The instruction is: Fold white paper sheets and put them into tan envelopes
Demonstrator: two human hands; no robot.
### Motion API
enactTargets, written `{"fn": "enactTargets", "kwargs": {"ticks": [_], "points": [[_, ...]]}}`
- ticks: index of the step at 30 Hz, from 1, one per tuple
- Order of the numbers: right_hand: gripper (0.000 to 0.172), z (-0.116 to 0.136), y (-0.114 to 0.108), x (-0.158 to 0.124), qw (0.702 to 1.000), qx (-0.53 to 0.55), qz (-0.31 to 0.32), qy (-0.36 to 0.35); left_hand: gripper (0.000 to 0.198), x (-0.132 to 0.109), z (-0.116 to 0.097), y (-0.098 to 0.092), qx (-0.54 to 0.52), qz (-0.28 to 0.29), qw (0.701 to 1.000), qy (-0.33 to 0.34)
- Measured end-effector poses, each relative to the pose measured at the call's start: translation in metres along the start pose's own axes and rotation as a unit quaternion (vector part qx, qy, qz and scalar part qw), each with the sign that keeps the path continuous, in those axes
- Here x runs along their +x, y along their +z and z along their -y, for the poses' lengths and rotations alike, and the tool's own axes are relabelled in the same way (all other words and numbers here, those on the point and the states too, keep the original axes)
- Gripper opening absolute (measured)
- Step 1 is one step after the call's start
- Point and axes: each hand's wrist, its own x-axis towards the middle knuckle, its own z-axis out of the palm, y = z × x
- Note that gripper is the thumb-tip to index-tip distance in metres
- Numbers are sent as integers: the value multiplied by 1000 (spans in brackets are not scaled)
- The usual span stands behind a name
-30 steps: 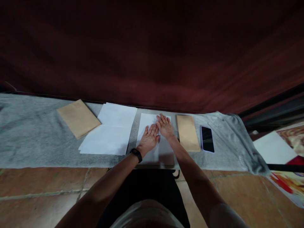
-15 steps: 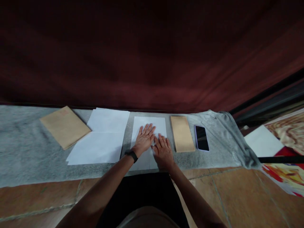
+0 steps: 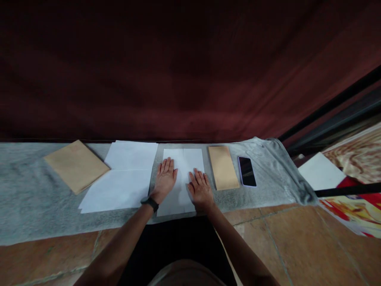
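A white sheet of paper [image 3: 182, 186] with a crease down its middle lies before me on a grey cloth. My left hand [image 3: 164, 176] rests flat on its left half, fingers together and stretched out, a dark band on the wrist. On the sheet's right side lies my right hand [image 3: 201, 190], palm down with fingers somewhat spread. Neither hand holds anything. To the left is a stack of white paper [image 3: 127, 178] with a crease across it. A brown envelope [image 3: 76, 165] overlaps that stack's left edge. Right of the creased sheet lies a narrower stack of brown envelopes [image 3: 224, 167].
A phone [image 3: 247, 171] with a dark screen and purple case lies right of the envelopes. The grey cloth [image 3: 274, 174] covers the long surface. A dark red curtain [image 3: 178, 79] hangs behind it. Tiled floor [image 3: 291, 238] shows in front, and a dark bar [image 3: 348, 190] at right.
My left hand has slid left across the sheet, away from my right hand, uncovering the middle crease. My right hand stays near the right edge. The view has shifted slightly.
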Motion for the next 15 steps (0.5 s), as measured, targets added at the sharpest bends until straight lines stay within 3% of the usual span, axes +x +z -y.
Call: {"fn": "enactTargets", "kwargs": {"ticks": [5,8,11,15], "points": [[53,-2,4,-1,1000,-8,-6,11,54,-88,-3,-10,-105,-24,994,-26],[53,-3,6,-2,1000,-13,-11,15,53,-128,-4,-19,-210,-20,973,-98],[52,-3,7,-3,1000,-14,-16,11,53,-139,-2,-26,-289,-21,940,-181],[48,0,5,-8,1000,-9,-20,12,55,-121,3,-32,-369,-18,893,-255]]}}
